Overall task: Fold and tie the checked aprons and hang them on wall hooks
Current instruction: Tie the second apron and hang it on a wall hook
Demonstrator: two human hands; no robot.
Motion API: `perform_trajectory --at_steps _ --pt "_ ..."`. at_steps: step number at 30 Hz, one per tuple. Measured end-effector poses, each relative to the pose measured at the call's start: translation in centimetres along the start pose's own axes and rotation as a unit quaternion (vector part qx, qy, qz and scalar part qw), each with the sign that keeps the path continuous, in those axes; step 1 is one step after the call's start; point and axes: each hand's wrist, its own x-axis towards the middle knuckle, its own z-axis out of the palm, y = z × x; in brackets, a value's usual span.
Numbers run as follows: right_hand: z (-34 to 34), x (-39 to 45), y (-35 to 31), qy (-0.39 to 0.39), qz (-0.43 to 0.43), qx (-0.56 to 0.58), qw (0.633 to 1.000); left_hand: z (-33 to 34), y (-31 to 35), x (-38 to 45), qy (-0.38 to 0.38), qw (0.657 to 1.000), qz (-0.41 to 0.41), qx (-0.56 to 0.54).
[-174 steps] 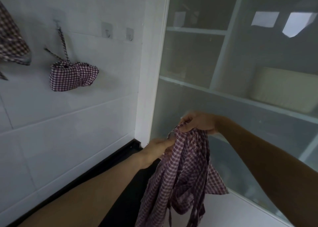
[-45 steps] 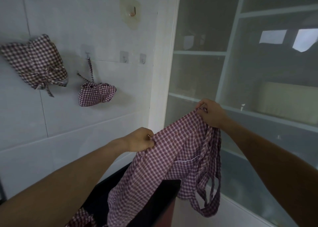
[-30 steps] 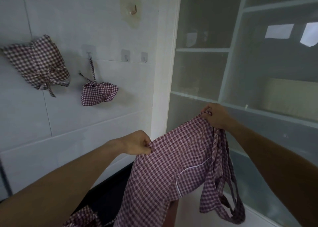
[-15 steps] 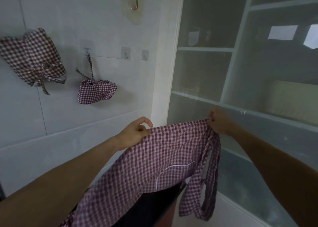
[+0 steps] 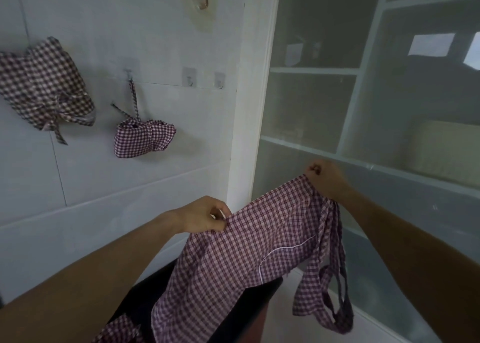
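A purple-and-white checked apron (image 5: 246, 249) hangs spread between my hands in front of me. My left hand (image 5: 205, 215) pinches its upper left edge, and my right hand (image 5: 327, 177) grips the upper right corner, higher up. The apron's straps (image 5: 330, 285) dangle in loops below my right hand. On the white wall, one tied apron bundle (image 5: 144, 137) hangs by its strap from a hook (image 5: 129, 73). Another bundled apron (image 5: 44, 83) hangs at the far left.
Two small bare hooks (image 5: 189, 79) (image 5: 219, 80) are stuck on the wall right of the hung bundle, and a larger hook (image 5: 204, 1) sits higher up. A frosted glass partition (image 5: 363, 103) stands to the right. A dark surface (image 5: 155, 285) with more checked cloth (image 5: 117, 329) lies below.
My left hand has dropped and closed its fingers on the apron's edge, while my right hand stays high, so the top edge now slopes down to the left. The cloth hangs looser.
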Motion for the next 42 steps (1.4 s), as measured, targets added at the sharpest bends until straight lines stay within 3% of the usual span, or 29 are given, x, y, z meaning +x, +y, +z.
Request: perform_trajectory --at_steps 7,14,20,25,32,38,42 --pt "0.3 0.5 0.8 -0.002 0.021 0.007 1.0 1.1 1.4 0.0 -0.102 0.992 0.003 -0.069" --pt "0.4 1.7 2.0 0.029 0.035 0.005 0.999 3.8 0.0 -0.1 -0.201 0.972 -0.083 -0.091" --pt "1.1 2.1 4.1 0.06 0.08 -0.024 0.995 2.9 -2.6 -0.9 -0.229 0.964 -0.134 -0.015" --pt "2.4 2.2 7.6 0.066 0.14 -0.027 0.988 2.3 -6.1 -2.1 -0.19 0.963 -0.169 0.09" --pt "5.7 1.1 10.4 -0.052 0.2 -0.007 0.978 1.1 -11.0 -3.4 -0.061 0.985 -0.146 0.064" --pt "9.6 -0.1 13.2 -0.029 0.182 0.048 0.982 0.4 -13.2 -4.8 0.067 0.989 -0.102 0.086" --pt "10.0 -1.5 11.6 -0.04 0.213 0.055 0.975 0.1 -14.0 -5.5 0.017 0.976 -0.096 0.193"
